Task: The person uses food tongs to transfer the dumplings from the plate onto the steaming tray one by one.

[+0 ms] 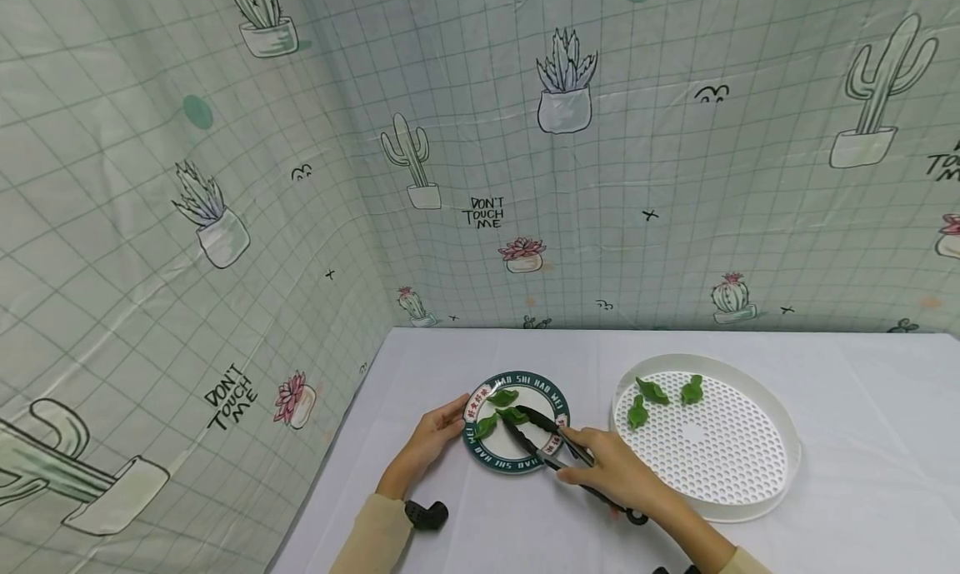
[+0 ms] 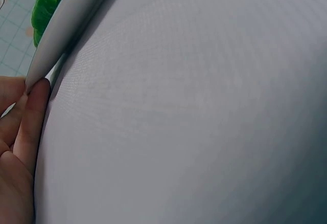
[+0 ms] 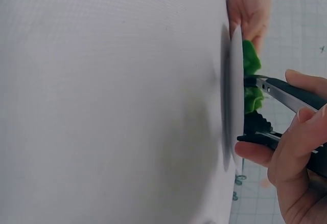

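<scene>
My left hand (image 1: 435,432) pinches the left rim of a round plate (image 1: 491,461), white with a green lettered border. The left wrist view shows fingers (image 2: 33,127) right at the underside of that rim. My right hand (image 1: 611,466) grips black-and-silver tongs (image 1: 573,451), their black tips spread apart over the plate. Between and beside the tips is a green crinkled leafy piece (image 1: 514,415). Two more such pieces lie on the plate, one at the back (image 1: 502,397) and one at the left (image 1: 486,426). In the right wrist view, the tongs (image 3: 286,92) reach over the plate edge (image 3: 236,96).
To the right stands a round white perforated tray (image 1: 783,474) with a raised rim. Three green leafy pieces (image 1: 692,390) lie toward its back left. A white cloth (image 1: 585,349) covers the table. Cactus-print curtains (image 1: 465,157) hang behind and at the left.
</scene>
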Action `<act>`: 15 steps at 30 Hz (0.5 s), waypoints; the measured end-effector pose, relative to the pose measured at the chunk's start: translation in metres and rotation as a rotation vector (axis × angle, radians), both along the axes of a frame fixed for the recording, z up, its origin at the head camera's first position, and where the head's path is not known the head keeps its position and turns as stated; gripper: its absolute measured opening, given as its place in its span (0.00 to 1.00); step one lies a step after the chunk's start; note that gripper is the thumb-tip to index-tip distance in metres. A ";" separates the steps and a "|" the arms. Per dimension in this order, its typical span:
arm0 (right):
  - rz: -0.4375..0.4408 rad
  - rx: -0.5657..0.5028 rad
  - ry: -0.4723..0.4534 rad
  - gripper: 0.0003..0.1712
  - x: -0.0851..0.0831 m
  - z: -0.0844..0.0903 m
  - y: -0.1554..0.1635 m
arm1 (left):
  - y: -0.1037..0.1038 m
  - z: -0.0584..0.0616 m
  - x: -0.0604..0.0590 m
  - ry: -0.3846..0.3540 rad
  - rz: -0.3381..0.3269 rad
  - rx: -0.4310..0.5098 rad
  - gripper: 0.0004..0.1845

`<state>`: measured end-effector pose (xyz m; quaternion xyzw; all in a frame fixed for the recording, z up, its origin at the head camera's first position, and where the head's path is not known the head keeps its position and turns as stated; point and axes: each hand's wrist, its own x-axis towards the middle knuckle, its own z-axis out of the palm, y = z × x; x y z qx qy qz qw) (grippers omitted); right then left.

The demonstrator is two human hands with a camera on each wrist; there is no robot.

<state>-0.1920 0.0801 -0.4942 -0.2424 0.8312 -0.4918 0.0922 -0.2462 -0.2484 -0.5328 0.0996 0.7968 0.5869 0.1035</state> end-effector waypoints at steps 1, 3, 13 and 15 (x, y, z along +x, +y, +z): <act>-0.001 0.004 -0.002 0.40 0.000 0.000 0.000 | 0.000 0.000 0.000 0.005 -0.003 0.001 0.26; -0.011 0.023 0.014 0.40 0.000 0.000 0.000 | 0.000 0.000 0.000 0.000 -0.002 0.005 0.26; -0.045 0.055 0.089 0.39 0.003 0.001 0.003 | 0.001 0.000 -0.001 -0.005 0.002 -0.005 0.27; -0.045 0.052 0.088 0.39 0.004 0.003 0.004 | 0.000 -0.001 -0.002 -0.004 0.005 -0.009 0.27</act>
